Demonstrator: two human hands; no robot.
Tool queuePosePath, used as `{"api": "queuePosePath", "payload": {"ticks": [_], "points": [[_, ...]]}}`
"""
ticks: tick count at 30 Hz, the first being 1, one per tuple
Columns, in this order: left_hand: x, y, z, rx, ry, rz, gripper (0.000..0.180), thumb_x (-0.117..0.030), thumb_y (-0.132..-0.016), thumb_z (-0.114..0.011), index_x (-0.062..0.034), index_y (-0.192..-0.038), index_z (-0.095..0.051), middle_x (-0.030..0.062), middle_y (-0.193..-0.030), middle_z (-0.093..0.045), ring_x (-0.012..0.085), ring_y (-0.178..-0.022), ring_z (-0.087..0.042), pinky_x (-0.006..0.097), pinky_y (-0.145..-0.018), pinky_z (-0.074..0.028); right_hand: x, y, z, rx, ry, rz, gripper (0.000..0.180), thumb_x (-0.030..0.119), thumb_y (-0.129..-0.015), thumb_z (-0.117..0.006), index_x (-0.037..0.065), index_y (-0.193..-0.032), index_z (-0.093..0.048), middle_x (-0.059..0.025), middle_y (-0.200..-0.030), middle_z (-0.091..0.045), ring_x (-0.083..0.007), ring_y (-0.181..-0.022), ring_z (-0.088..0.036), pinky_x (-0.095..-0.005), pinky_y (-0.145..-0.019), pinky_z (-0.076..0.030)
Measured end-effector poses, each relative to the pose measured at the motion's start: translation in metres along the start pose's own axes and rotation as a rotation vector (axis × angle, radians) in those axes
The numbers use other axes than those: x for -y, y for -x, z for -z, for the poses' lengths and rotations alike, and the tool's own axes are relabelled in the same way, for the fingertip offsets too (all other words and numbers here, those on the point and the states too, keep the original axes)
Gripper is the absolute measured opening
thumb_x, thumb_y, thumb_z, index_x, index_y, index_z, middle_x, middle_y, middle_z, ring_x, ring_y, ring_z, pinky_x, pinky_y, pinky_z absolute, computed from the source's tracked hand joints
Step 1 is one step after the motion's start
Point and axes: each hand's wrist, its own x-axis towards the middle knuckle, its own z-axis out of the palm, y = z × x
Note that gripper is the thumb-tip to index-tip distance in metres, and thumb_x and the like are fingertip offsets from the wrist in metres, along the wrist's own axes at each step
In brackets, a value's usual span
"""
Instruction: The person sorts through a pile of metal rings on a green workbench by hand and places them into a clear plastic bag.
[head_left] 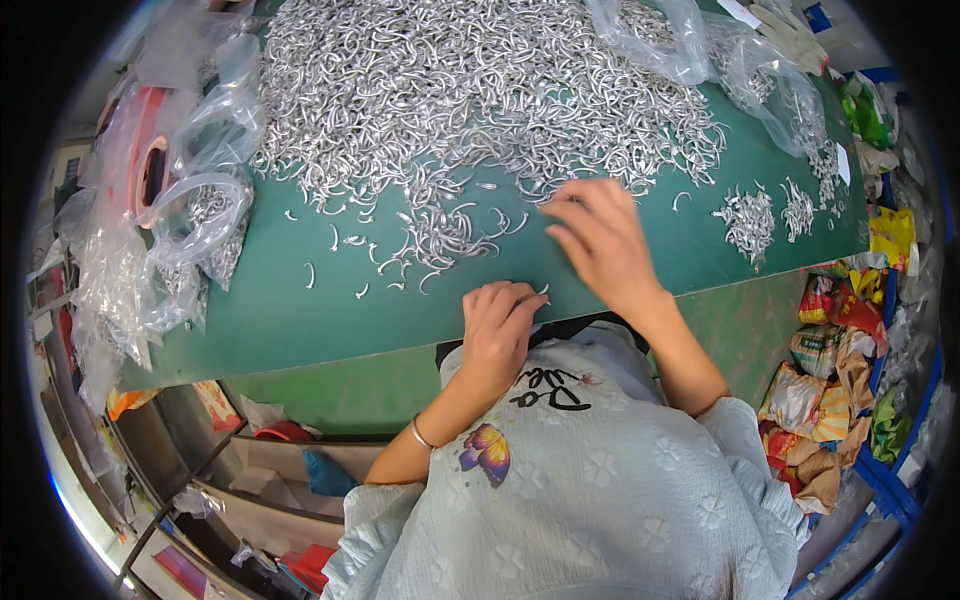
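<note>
A large heap of small silvery curved metal pieces (400, 100) covers the far part of the green table, with a looser cluster (440, 225) spilling toward me. Close to the near edge, my left hand (497, 322) is closed, its fingers bent together, with one small curved metal piece (544, 292) sticking out at the fingertips. My right hand (603, 242) hovers at the heap's near border, slightly blurred. Its thumb stands apart from its bent forefinger, and nothing shows in the gap between them.
Two small piles of metal pieces (748, 225) lie at the table's right. Clear plastic bags (215, 200) crowd the left end, around a red and black object (152, 170); more bags (765, 85) lie far right. Below are shelves (270, 480) at left and colourful sacks (815, 400) at right.
</note>
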Motion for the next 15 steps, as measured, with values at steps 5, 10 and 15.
{"api": "queuePosePath", "payload": {"ticks": [5,10,15], "points": [[0.003,0.002,0.001,-0.019,-0.007,0.006,0.029,0.005,-0.07,-0.065,-0.0054,-0.097,-0.066,0.0049,-0.096,-0.061,0.0252,-0.091,-0.057,0.037,-0.079,-0.038,-0.004,-0.003,-0.019,0.161,0.06,0.076,0.017,0.011,-0.076,-0.071,0.006,-0.09,-0.062,-0.0058,-0.109,-0.056,-0.0261,-0.099,-0.051,-0.0382,-0.078,-0.038],[0.002,0.007,0.003,-0.017,0.005,0.02,0.027,0.003,-0.071,-0.064,-0.004,-0.097,-0.065,0.0056,-0.098,-0.06,0.0245,-0.094,-0.056,0.038,-0.08,-0.037,-0.005,0.005,-0.005,0.166,-0.013,-0.031,0.023,0.011,-0.075,-0.073,0.006,-0.094,-0.063,-0.0049,-0.109,-0.056,-0.0253,-0.098,-0.051,-0.0384,-0.08,-0.039],[0.002,0.003,0.002,-0.016,0.002,0.01,0.031,0.006,-0.067,-0.066,-0.0063,-0.095,-0.067,0.0041,-0.096,-0.061,0.0249,-0.091,-0.057,0.036,-0.08,-0.038,0.009,-0.014,-0.026,0.183,0.075,0.088,0.023,0.013,-0.073,-0.073,0.006,-0.094,-0.064,-0.003,-0.102,-0.056,-0.0237,-0.096,-0.05,-0.0372,-0.079,-0.039]]}}
